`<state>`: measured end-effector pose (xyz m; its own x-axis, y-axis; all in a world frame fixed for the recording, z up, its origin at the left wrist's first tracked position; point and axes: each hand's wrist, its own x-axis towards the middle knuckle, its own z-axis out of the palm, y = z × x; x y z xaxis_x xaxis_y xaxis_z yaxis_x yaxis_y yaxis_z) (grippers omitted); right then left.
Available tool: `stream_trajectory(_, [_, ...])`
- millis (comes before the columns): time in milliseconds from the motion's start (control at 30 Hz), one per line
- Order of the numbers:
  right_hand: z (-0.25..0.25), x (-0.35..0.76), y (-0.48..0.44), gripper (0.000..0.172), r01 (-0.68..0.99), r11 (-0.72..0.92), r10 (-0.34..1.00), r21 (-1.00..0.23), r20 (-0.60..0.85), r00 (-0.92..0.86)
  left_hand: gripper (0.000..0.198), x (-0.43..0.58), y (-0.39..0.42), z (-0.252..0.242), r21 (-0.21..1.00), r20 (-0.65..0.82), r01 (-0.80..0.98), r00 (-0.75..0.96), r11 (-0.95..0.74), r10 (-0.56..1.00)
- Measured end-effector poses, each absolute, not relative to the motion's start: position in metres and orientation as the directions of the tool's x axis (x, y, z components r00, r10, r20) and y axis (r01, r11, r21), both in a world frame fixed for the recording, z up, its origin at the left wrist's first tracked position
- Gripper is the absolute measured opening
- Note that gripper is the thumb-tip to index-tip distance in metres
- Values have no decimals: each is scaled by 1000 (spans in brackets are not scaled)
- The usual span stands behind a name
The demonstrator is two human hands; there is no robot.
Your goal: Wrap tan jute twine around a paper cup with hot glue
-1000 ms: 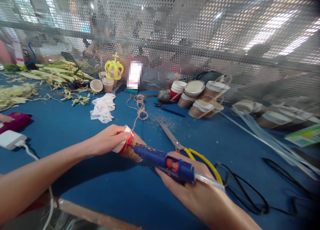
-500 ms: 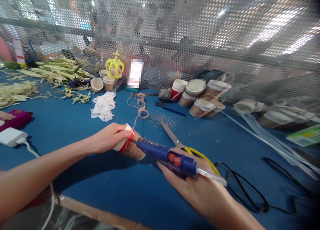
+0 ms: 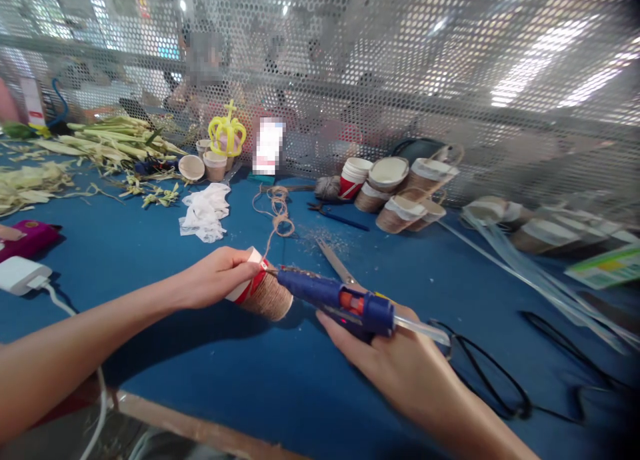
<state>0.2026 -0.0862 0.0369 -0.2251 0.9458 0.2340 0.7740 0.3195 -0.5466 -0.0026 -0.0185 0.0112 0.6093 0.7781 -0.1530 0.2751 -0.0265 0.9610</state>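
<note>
Mid-frame, the left hand [image 3: 225,278] pinches a twine-wrapped paper cup [image 3: 270,298], axis slanting lower right — the right hand [image 3: 393,360], curled round a glue gun [image 3: 320,293], holds its nozzle [image 3: 272,272] close.

Just below centre frame, a red-and-white cup [image 3: 255,287] is tilted sideways, partly wound in tan twine [image 3: 271,300]; right of it, a blue glue gun [image 3: 327,295] points at the twine's edge.

We see left-hand grip [image 3: 223,275] on part twine-wrapped cup [image 3: 270,299], right-hand grip [image 3: 397,360] on blue glue gun [image 3: 313,291], nozzle [image 3: 273,272] at cup.
</note>
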Motion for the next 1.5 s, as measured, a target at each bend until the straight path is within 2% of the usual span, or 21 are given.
stream_trajectory(367, [30, 205, -89, 19, 767, 296, 955, -569, 204, -218, 33, -3, -19, 12, 960, -161, 279, 608, -19, 778])
stream_trajectory(633, [24, 207, -93, 18, 784, 337, 938, -522, 256, -233, 35, -3, -19, 11, 948, -174, 316, 596, -30, 784])
stream_trajectory(900, [24, 207, -93, 18, 786, 343, 938, -514, 226, -262, 37, -3, -19, 12, 951, -177, 307, 608, -23, 774])
stream_trajectory(1200, [24, 206, -91, 18, 759, 305, 952, -575, 204, -227, 36, -3, -19, 12, 948, -162, 316, 601, -47, 783])
stream_trajectory(1367, [21, 206, -93, 15, 765, 318, 947, -559, 220, -233, 35, -3, -18, 12, 946, -178, 322, 593, -29, 785])
stream_trajectory(1500, [16, 206, -96, 16, 767, 311, 950, -561, 179, -255, 35, -3, -18, 11, 961, -179, 276, 622, 1, 763])
